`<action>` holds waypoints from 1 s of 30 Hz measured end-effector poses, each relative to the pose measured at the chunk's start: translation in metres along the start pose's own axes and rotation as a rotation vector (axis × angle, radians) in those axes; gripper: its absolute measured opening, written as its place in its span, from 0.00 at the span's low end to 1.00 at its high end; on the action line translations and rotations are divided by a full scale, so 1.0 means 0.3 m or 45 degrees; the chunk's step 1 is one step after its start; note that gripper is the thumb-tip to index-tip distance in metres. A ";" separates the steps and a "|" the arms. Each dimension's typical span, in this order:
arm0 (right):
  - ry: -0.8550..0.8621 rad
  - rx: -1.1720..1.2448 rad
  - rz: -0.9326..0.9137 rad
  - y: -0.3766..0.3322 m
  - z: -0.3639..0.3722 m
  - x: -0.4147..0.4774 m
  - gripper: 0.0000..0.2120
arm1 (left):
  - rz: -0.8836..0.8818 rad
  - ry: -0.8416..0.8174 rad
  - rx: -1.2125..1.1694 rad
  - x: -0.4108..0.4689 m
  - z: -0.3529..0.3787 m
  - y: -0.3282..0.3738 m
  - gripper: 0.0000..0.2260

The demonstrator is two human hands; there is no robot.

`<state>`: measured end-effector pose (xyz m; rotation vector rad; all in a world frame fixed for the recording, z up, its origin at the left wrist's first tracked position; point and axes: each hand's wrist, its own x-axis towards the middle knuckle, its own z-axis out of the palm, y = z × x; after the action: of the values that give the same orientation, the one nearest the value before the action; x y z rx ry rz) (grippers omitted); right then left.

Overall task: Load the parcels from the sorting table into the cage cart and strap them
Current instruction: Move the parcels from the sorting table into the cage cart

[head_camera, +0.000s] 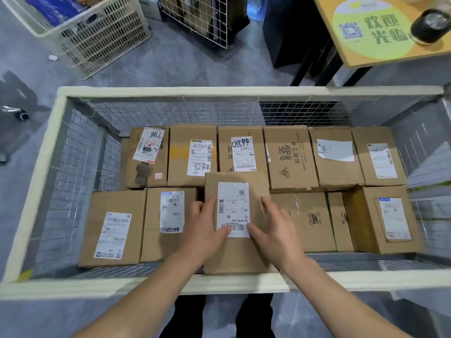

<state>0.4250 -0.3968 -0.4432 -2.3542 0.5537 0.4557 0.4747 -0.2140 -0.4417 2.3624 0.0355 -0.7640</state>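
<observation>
The cage cart (219,91) has a cream rim and wire mesh walls, and I look straight down into it. Two rows of brown cardboard parcels fill its floor, a back row (290,157) and a near row (114,228). One labelled parcel (234,254) sits in the middle of the near row, higher than its neighbours and overlapping the back row. My left hand (207,228) holds its left side with the thumb on the white label. My right hand (273,228) holds its right side, fingers spread over the edge. No strap is in view.
A cream plastic crate (92,32) stands on the grey floor at the far left. A wire mesh rack (202,18) is behind the cart. A wooden table (346,52) with a round sticker and a black cup (429,25) is at the far right.
</observation>
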 end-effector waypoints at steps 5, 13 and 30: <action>-0.082 -0.017 0.008 0.021 0.037 0.040 0.38 | -0.016 -0.034 -0.039 0.036 0.034 -0.033 0.34; -0.221 -0.024 -0.008 0.089 0.151 0.123 0.41 | -0.032 -0.134 0.072 0.102 0.102 -0.127 0.38; -0.229 0.051 -0.063 0.098 0.301 0.229 0.39 | -0.048 -0.157 0.190 0.216 0.143 -0.294 0.41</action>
<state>0.4531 -0.3741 -0.5548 -2.2555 0.4160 0.6205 0.4876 -0.1802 -0.5535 2.4551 -0.0306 -0.9588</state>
